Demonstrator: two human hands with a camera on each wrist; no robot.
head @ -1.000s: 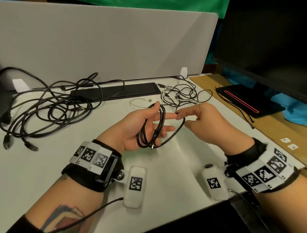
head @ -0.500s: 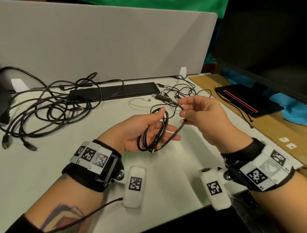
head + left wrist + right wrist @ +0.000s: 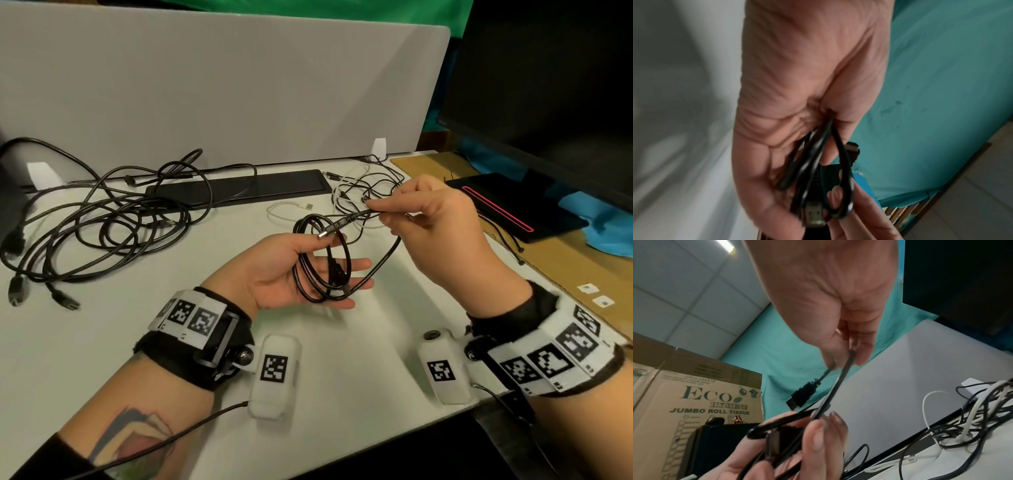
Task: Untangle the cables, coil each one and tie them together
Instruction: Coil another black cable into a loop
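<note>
A thin black cable [image 3: 322,260] is wound into a small coil that lies across my upturned left hand [image 3: 342,255]. The thumb holds the top of the coil against the fingers. One loose loop sags off to the right. My right hand [image 3: 380,210] is above and right of the coil and pinches the cable just behind its plug [image 3: 334,229], which points at my left thumb. In the left wrist view the coil [image 3: 813,162] runs out of the palm with a metal plug [image 3: 813,216] at its lower end. The right wrist view shows the pinched plug [image 3: 801,394].
A tangle of thick black cables [image 3: 102,219] lies at the left. Thin black and white cables [image 3: 363,185] are tangled behind my right hand. A flat black bar [image 3: 239,188] sits before the grey partition [image 3: 222,85]. A monitor [image 3: 548,85] and a black device [image 3: 507,205] stand right.
My right hand has gone from pointing into the loop to pinching the cable's plug end, and has lifted it up and to the right. My left hand keeps holding the coil.
</note>
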